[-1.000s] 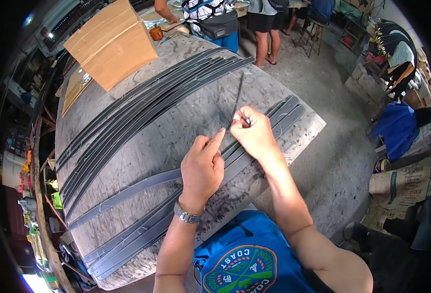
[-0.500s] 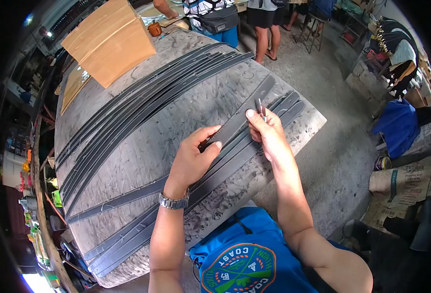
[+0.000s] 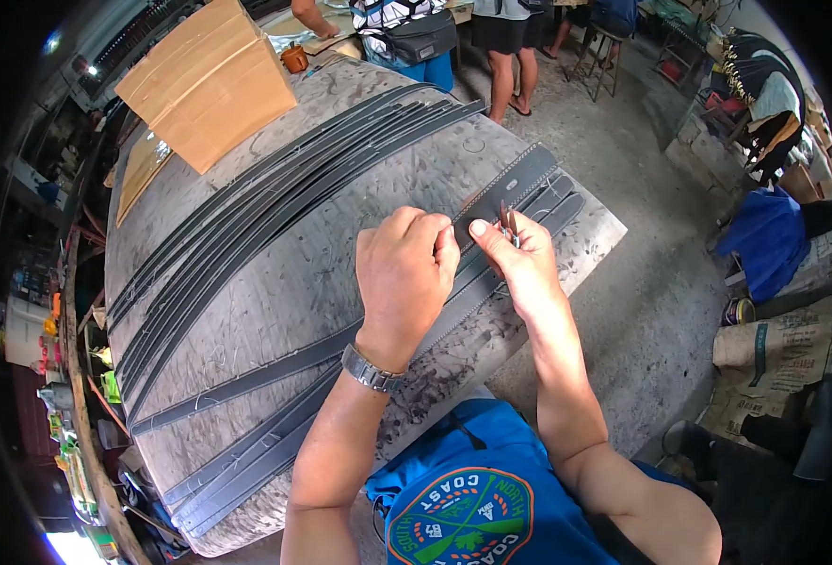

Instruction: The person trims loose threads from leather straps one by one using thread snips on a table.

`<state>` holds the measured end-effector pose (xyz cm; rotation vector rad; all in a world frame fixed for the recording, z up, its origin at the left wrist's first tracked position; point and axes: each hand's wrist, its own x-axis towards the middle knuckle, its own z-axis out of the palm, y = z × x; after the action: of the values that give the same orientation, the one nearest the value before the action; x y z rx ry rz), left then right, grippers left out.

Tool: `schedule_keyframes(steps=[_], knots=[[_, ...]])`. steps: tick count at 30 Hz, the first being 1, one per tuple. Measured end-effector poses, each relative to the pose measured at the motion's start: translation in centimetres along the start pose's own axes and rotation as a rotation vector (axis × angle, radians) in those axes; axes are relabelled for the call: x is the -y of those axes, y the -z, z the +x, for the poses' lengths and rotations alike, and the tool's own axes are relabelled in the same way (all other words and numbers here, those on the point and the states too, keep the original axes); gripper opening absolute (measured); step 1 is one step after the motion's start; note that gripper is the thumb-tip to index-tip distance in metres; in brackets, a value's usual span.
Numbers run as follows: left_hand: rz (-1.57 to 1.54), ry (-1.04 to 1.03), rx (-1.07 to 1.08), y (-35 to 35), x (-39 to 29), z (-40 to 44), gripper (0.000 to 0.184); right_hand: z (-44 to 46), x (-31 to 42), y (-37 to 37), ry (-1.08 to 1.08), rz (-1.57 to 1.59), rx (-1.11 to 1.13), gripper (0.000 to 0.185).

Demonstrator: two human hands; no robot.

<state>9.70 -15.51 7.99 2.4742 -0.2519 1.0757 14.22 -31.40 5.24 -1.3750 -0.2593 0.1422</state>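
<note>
A black leather belt strap (image 3: 529, 169) with pale stitching along its edges and a slot near its end slants up to the right above the table. My right hand (image 3: 521, 259) pinches the strap, thumb on top. In the same hand sits a small pair of scissors (image 3: 507, 218), its narrow metal blades pointing up. My left hand (image 3: 404, 268), with a metal watch on the wrist, is closed beside the strap, fingertips curled together at its edge. Whatever is in that pinch is too small to make out. More stitched straps (image 3: 246, 461) lie beneath my hands.
A bundle of long black straps (image 3: 274, 184) curves across the worn table (image 3: 293, 292). Loose thread bits lie about. A cardboard sheet (image 3: 210, 85) stands at the far left, near a brown cup (image 3: 294, 58). Other people stand beyond the table's far end.
My left hand has let go of the strap's lower part, moved up and right along it, and turned with curled fingers. The strap's end has shifted right, and its slot now shows.
</note>
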Motion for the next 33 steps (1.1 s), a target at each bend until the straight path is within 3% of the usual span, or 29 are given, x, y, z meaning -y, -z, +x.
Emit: schedule_keyframes(steps=[14, 22, 25, 28, 29, 33], knots=[[0.020, 0.102, -0.026, -0.8, 1.3, -1.1, 0.015, -0.1, -0.3, -1.1, 0.039, -0.007, 0.013, 0.019], [-0.309, 0.329, 0.056, 1.2, 0.3, -0.5, 0.010, 0.6, -0.2, -0.8, -0.037, 0.237, 0.149, 0.018], [-0.370, 0.348, 0.070, 0.9, 0.9, -0.6, 0.007, 1.3, -1.0, -0.7, -0.002, -0.139, 0.047, 0.020], [-0.357, 0.318, 0.012, -1.1, 2.8, -1.6, 0.003, -0.6, 0.4, -0.9, 0.166, -0.568, -0.067, 0.030], [-0.340, 0.298, -0.021, -1.8, 3.4, -1.9, 0.004, -1.4, 1.4, -0.8, 0.097, -0.604, -0.071, 0.036], [-0.436, 0.389, 0.078, -3.2, 3.8, -2.7, 0.007, -2.3, 1.3, 0.1, 0.291, -0.810, -0.008, 0.028]])
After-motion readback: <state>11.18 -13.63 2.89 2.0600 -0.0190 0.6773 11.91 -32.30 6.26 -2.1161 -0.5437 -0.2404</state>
